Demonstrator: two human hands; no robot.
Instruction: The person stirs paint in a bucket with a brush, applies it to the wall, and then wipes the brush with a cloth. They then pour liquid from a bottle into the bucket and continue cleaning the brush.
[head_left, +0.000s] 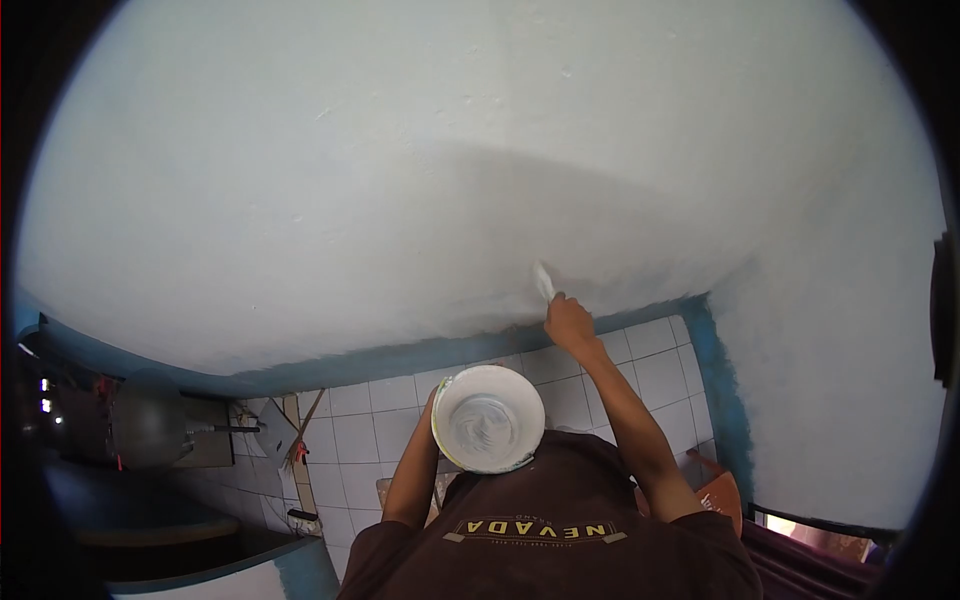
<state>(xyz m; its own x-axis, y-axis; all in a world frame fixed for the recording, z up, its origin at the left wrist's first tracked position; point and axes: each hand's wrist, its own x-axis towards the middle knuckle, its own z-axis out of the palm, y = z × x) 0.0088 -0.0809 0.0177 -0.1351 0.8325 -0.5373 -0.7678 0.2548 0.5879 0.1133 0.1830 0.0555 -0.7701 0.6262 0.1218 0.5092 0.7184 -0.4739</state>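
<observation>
My right hand (570,322) is closed round the handle of a paintbrush (543,280). The white-coated bristles point up at the white wall (450,230), just above a blue band (400,356); whether they touch the wall is hard to tell. My left hand (432,408) holds a white paint bucket (490,372) from its left side, close against my chest. Most of that hand's fingers are hidden behind the bucket. Inside the bucket, streaky white paint covers the bottom and smears the walls.
White tiles (350,425) run below the blue band. To the right is a wall corner with blue edging (722,370). An orange chair-like object (722,492) stands low at right, beside dark red cloth (800,565). Dim household items and a partition (305,565) with blue paint lie at left.
</observation>
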